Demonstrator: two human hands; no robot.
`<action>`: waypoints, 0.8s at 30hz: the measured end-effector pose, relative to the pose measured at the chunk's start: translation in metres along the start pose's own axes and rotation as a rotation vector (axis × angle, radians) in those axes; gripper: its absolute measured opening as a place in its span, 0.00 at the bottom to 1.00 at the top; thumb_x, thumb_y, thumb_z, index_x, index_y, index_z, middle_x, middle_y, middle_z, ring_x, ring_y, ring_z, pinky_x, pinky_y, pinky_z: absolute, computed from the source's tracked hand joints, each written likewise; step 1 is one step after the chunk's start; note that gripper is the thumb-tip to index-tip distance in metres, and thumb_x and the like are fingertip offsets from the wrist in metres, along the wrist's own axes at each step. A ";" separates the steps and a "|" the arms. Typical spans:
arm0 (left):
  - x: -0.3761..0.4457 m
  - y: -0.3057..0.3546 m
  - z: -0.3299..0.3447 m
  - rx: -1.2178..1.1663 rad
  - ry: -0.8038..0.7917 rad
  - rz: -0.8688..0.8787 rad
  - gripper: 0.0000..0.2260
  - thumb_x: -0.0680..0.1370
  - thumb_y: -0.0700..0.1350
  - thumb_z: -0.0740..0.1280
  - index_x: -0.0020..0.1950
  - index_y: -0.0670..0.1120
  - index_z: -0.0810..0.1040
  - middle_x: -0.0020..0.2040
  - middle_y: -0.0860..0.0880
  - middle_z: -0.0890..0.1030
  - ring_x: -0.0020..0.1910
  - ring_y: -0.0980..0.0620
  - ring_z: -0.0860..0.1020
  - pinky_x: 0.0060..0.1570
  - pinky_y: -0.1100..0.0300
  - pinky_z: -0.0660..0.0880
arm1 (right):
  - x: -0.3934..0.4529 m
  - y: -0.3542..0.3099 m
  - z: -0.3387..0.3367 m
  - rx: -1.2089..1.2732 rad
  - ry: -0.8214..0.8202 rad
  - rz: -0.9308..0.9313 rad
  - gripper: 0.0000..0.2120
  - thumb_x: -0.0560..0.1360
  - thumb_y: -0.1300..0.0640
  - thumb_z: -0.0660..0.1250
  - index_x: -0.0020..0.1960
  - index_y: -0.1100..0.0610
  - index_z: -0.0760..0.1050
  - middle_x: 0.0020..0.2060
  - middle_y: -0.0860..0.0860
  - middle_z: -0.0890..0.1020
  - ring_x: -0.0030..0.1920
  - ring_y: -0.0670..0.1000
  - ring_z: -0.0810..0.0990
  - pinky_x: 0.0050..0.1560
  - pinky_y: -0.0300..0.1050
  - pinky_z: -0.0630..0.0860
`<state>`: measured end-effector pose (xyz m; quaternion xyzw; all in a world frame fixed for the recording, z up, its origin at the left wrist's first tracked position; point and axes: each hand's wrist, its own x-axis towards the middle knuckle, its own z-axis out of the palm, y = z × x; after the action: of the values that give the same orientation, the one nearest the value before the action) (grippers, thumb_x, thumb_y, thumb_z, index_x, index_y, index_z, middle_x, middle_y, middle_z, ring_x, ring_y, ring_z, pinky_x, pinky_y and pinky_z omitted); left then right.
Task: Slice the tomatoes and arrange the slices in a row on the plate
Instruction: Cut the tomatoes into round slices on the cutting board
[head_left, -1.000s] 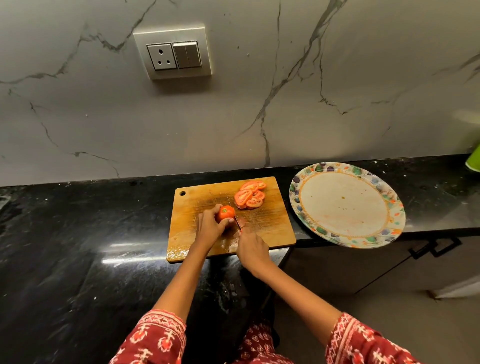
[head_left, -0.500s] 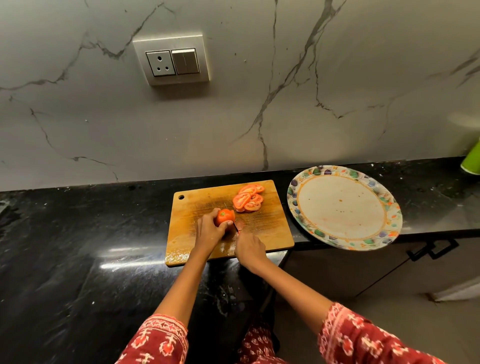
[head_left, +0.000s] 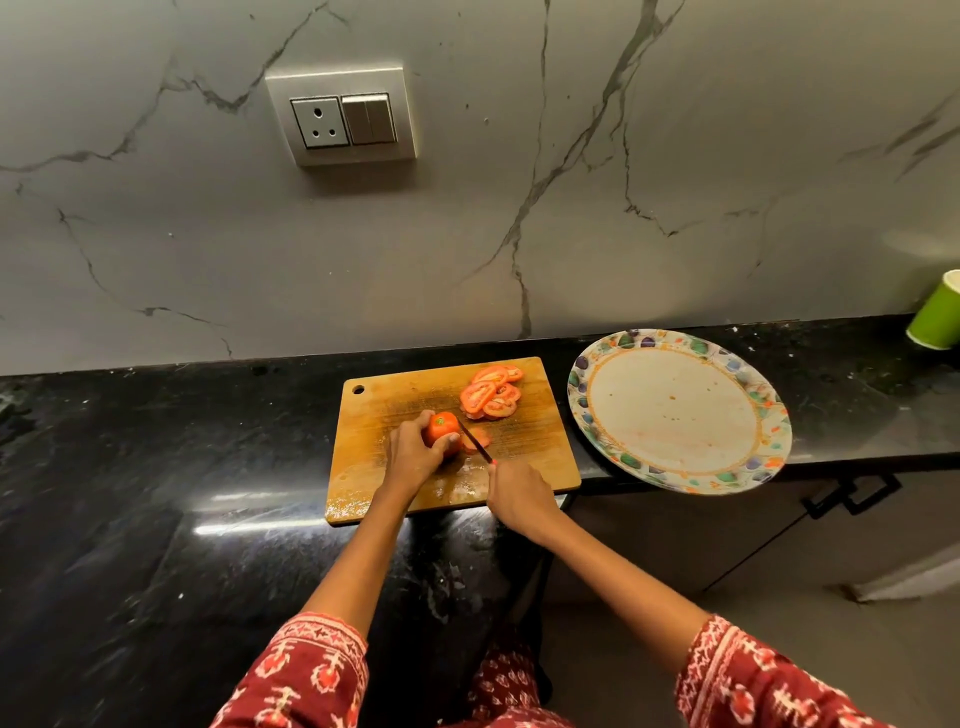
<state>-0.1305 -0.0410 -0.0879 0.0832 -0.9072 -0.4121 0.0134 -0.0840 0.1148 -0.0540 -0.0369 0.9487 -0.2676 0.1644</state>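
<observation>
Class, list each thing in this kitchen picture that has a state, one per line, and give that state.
tomato: partly sliced, held on the board
left hand: grips the tomato
right hand: holds the knife
knife: blade at the tomato's cut end
slices: piled on the cutting board
plate: no slices on it
green cup: tilted in view

Fresh slice (head_left: 477, 439) now beside the knife (head_left: 474, 440).

Both forearms reach forward from red patterned sleeves, converging toward the middle; the left hand (head_left: 413, 456) lies knuckles up, fingers curled round a tomato (head_left: 441, 427); the right hand (head_left: 517, 493) is closed round a knife (head_left: 475, 447) handle (mostly hidden), blade angled up-left beside the left fingertips.
</observation>
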 end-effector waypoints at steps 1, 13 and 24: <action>-0.001 0.002 -0.001 -0.008 0.001 0.003 0.22 0.73 0.45 0.70 0.65 0.40 0.72 0.60 0.41 0.76 0.62 0.43 0.73 0.63 0.48 0.70 | 0.001 -0.004 -0.002 0.016 0.025 0.003 0.15 0.81 0.57 0.51 0.56 0.64 0.73 0.54 0.62 0.78 0.55 0.63 0.76 0.45 0.47 0.68; 0.001 -0.005 -0.005 -0.017 -0.004 0.021 0.17 0.73 0.45 0.70 0.59 0.42 0.77 0.53 0.45 0.81 0.53 0.46 0.77 0.55 0.48 0.75 | 0.007 -0.030 -0.004 0.070 0.071 0.048 0.15 0.82 0.56 0.51 0.60 0.62 0.70 0.55 0.60 0.78 0.57 0.60 0.76 0.45 0.46 0.67; 0.004 -0.008 0.000 -0.010 -0.022 -0.032 0.23 0.72 0.48 0.71 0.65 0.41 0.74 0.62 0.41 0.76 0.63 0.41 0.71 0.62 0.45 0.70 | 0.003 -0.035 -0.002 0.015 0.048 0.077 0.15 0.81 0.58 0.51 0.64 0.62 0.67 0.58 0.60 0.76 0.61 0.60 0.73 0.52 0.50 0.70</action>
<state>-0.1329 -0.0465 -0.0938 0.0932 -0.9038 -0.4177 -0.0028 -0.0883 0.0858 -0.0353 0.0075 0.9511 -0.2689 0.1521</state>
